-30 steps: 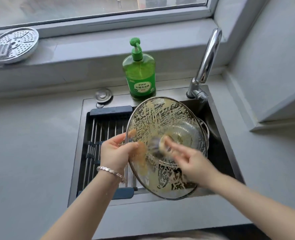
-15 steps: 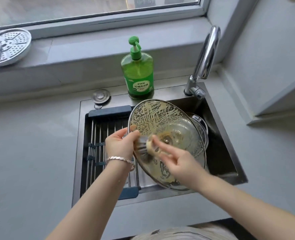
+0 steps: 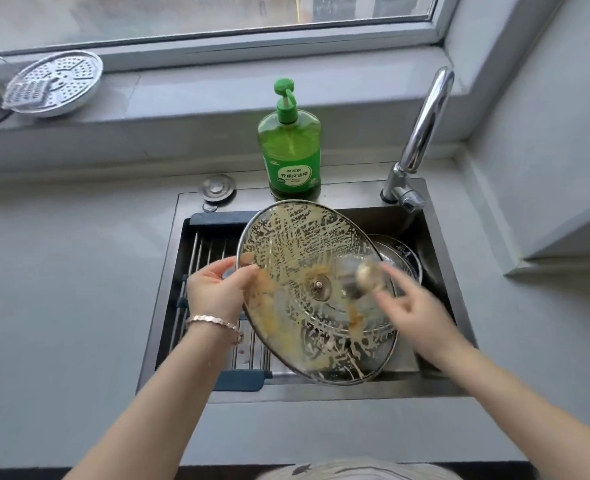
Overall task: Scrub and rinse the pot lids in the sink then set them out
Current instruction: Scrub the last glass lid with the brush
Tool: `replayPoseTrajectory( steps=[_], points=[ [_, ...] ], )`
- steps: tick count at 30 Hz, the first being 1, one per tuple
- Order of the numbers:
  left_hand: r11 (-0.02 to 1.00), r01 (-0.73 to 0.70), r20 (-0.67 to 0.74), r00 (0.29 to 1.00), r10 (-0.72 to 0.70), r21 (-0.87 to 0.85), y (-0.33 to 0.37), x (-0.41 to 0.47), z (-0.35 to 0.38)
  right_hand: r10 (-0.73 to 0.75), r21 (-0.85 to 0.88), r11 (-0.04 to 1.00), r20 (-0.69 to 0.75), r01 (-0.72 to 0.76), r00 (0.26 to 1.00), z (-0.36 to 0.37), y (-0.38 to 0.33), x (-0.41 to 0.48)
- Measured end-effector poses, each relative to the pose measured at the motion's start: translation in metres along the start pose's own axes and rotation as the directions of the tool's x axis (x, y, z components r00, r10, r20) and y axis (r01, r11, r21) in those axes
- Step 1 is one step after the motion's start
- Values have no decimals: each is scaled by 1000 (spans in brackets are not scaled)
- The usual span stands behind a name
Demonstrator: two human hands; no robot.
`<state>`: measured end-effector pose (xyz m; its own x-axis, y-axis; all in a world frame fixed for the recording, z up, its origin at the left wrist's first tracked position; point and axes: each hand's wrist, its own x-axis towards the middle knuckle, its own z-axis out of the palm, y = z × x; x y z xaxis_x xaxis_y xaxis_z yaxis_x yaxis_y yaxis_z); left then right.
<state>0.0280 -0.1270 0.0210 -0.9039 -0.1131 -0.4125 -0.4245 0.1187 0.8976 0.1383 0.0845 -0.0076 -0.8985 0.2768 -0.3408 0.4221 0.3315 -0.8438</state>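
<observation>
A large glass pot lid (image 3: 297, 244), smeared with yellowish soapy streaks, is held tilted over the sink (image 3: 439, 244), underside towards me. My left hand (image 3: 213, 289) grips its left rim, thumb on the inside. My right hand (image 3: 414, 306), blurred by motion, pinches a small pale scrubber (image 3: 369, 273) against the lid's right inner face. Behind the lid another lid or pot (image 3: 406, 254) lies in the sink, mostly hidden.
A green dish soap bottle (image 3: 290, 143) stands behind the sink, the chrome tap (image 3: 421, 133) at the back right. A drying rack (image 3: 203, 258) spans the sink's left half. A perforated metal steamer plate (image 3: 54, 83) rests on the windowsill. Grey counter surrounds the sink.
My right hand has swept the scrubber from the lid's left-centre across to its right side. My left hand keeps its grip on the rim; the lid has tilted slightly.
</observation>
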Motion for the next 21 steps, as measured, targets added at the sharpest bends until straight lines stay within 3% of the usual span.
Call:
replayPoseTrajectory(
  steps=[2, 3, 5, 8, 10, 14, 17, 21],
  points=[
    [999, 45, 40, 998, -45, -17, 3, 5, -5, 165, 27, 986, -306, -164, 938, -17, 28, 12],
    [997, 73, 65, 995, -70, -39, 5, 8, -7, 296, 144, 954, -335, -262, 895, -22, 38, 17],
    [989, 129, 114, 986, -119, -78, 7, 15, -8, 462, 469, 810, -140, -352, 876, -24, 48, 22],
    [979, 195, 200, 963, -180, -61, 10, 24, -6, 427, 669, 609, 176, -426, 887, -19, 44, 23],
    [971, 231, 244, 946, -212, -53, 14, 30, -2, 397, 717, 542, 241, -438, 886, -16, 39, 25],
    [958, 241, 209, 956, -207, -154, 9, 31, 8, 414, 788, 455, 224, -414, 882, -9, 33, 25],
    [843, 406, 360, 891, -278, -354, -14, 4, 20, 436, 831, 423, 162, -360, 885, 2, 23, 16],
    [542, 572, 467, 819, -333, -616, -44, -29, 42, 461, 862, 416, 75, -289, 884, 24, 24, 11]
  ],
)
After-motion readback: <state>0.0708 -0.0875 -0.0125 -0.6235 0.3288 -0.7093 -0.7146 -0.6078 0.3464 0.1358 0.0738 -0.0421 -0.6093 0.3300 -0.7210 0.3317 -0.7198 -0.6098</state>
